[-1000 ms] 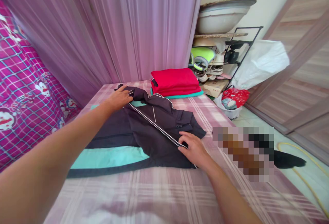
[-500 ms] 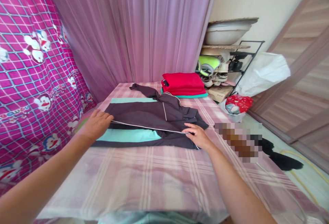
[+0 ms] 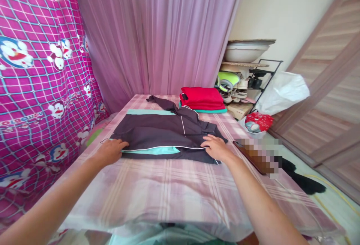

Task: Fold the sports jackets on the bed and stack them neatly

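Note:
A dark jacket (image 3: 157,125) with white piping and mint-green panels (image 3: 152,112) lies spread on the table, its collar end to the right. One dark sleeve (image 3: 163,103) sticks out at the far side. On the near side, a piped edge runs between my hands over the mint panel. My left hand (image 3: 112,151) grips that edge at its left end, fingers curled on the fabric. My right hand (image 3: 216,147) is closed on the same edge near the collar end; its thumb lies below the piping.
Folded red clothes (image 3: 202,98) lie on a teal one at the table's back. A partly blurred brown phone-like object (image 3: 253,159) lies on the right edge of the plaid tablecloth (image 3: 168,192). Beyond stands a shoe rack (image 3: 263,74) with a basin (image 3: 244,52). Purple curtains (image 3: 168,31) hang behind.
My left hand has come from the jacket's far side toward me, bringing the piped edge to the near side over the mint panel. My right hand has stayed near the collar end.

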Motion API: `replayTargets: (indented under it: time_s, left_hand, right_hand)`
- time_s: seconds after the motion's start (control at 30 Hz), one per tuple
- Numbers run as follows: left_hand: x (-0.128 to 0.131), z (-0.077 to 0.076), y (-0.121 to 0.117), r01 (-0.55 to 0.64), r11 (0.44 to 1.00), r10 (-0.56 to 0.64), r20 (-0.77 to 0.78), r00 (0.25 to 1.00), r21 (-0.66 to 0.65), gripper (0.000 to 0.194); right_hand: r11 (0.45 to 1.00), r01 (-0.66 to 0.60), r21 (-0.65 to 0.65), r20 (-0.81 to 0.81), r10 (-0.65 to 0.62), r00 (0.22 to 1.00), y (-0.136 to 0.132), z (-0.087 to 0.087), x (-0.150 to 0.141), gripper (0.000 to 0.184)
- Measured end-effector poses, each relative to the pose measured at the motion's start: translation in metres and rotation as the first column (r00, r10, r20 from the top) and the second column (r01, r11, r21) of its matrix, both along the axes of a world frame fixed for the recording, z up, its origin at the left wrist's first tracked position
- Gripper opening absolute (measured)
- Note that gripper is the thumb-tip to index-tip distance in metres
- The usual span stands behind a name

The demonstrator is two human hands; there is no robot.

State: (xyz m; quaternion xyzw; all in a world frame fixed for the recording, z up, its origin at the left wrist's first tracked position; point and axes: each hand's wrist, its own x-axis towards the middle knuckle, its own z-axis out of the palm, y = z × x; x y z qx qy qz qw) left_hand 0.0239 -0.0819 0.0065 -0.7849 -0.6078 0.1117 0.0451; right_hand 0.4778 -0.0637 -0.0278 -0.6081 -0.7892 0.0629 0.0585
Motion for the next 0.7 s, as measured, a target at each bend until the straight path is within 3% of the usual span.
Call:
replayTargets:
  time_s: [0.13,0.27,0.37,0.5,0.6,0.7]
  left_hand:
    - [0.004,0.030,0.016,-0.117,0.963,0.122,0.007,0.993,-0.244,0.040]
    - [0.031,0.046,0.046,-0.138,0.989,0.139,0.030,0.990,-0.046,0.050]
    - [0.066,0.036,0.072,-0.047,0.997,0.034,0.184,0.982,0.065,0.049]
    - [0.105,0.009,0.111,-0.074,0.996,0.086,0.263,0.961,-0.052,0.057]
    - [0.114,-0.008,0.139,-0.073,0.992,0.100,0.295,0.950,-0.104,0.065]
    - [0.111,-0.018,0.160,0.015,0.998,0.010,0.401,0.916,-0.058,0.064]
  right_hand:
    - [0.994,-0.100,0.032,-0.107,0.103,0.989,0.012,0.023,-0.031,0.048]
    - [0.977,-0.211,-0.021,-0.116,0.207,0.971,0.018,0.020,-0.052,0.041]
    - [0.966,-0.256,0.017,-0.121,0.257,0.959,0.011,0.009,-0.055,0.032]
    - [0.973,-0.222,0.064,-0.107,0.228,0.968,-0.006,-0.007,-0.056,0.032]
    - [0.968,-0.207,0.141,-0.114,0.224,0.968,-0.014,-0.017,-0.058,0.030]
    - [0.951,-0.214,0.223,-0.134,0.247,0.960,-0.016,-0.025,-0.059,0.028]
